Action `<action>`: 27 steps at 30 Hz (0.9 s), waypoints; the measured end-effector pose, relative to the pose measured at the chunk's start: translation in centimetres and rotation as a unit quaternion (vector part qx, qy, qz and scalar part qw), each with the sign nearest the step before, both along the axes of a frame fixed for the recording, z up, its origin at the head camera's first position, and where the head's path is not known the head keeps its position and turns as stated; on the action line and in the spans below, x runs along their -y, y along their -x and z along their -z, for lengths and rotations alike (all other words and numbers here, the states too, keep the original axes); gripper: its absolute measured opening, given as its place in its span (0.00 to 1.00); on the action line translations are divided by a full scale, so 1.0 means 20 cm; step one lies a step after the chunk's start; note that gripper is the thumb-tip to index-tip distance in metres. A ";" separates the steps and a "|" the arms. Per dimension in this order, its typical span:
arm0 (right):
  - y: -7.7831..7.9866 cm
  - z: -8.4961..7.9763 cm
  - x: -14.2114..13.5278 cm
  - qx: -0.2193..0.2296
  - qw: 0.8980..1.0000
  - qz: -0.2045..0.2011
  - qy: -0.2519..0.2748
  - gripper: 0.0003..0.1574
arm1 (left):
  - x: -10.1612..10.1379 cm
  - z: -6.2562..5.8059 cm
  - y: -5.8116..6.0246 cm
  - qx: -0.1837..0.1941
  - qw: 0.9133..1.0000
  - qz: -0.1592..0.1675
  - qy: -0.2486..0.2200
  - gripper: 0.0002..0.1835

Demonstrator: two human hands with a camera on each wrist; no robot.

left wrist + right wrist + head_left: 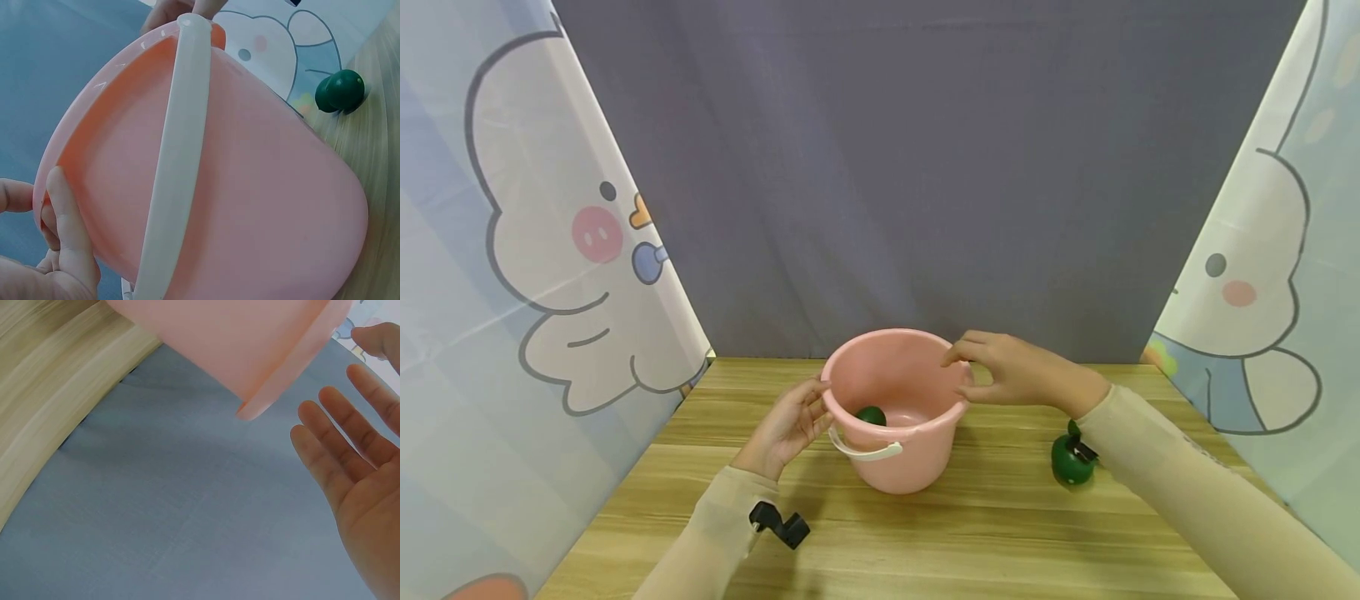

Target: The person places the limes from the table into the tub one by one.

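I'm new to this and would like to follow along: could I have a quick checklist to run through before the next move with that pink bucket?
1. Pink bucket upright on the table: ok.
2. Left grip on the rim: ok, fingers at its left side.
3. Right grip free: ok, it holds nothing.
4. Right grip touching the rim: cannot tell; the views leave contact unclear.
5. White handle clear of the opening: ok, it hangs outside.
6. Both green items inside: not ok, if both belong there; one is in, one sits on the table.

Wooden table (940, 546) beneath bucket (901, 462), green object (1070, 463)
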State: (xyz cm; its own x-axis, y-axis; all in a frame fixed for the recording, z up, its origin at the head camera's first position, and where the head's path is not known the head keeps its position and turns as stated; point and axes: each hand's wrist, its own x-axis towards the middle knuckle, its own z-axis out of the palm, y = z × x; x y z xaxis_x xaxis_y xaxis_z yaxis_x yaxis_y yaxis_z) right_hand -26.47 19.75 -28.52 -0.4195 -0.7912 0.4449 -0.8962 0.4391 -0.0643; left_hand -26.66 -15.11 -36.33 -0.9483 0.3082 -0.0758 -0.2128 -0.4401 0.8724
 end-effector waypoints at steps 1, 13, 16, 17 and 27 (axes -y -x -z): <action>0.00 0.00 -0.01 0.001 1.000 0.001 -0.001 0.19 | 0.00 0.00 0.00 0.000 1.000 0.000 0.000 0.24; -0.02 0.04 -0.08 0.011 1.000 0.023 0.000 0.19 | 0.00 0.01 0.01 0.002 1.000 0.000 -0.001 0.27; -0.03 0.05 -0.10 0.009 0.999 0.032 0.005 0.19 | 0.00 0.00 0.00 0.001 1.000 -0.001 0.001 0.28; -0.03 0.05 -0.11 0.013 0.999 0.037 0.005 0.20 | 0.00 0.00 0.00 0.001 1.000 -0.002 0.001 0.28; -0.05 0.08 -0.19 0.034 0.996 0.078 -0.001 0.19 | 0.00 0.00 -0.01 0.002 1.000 -0.006 -0.003 0.25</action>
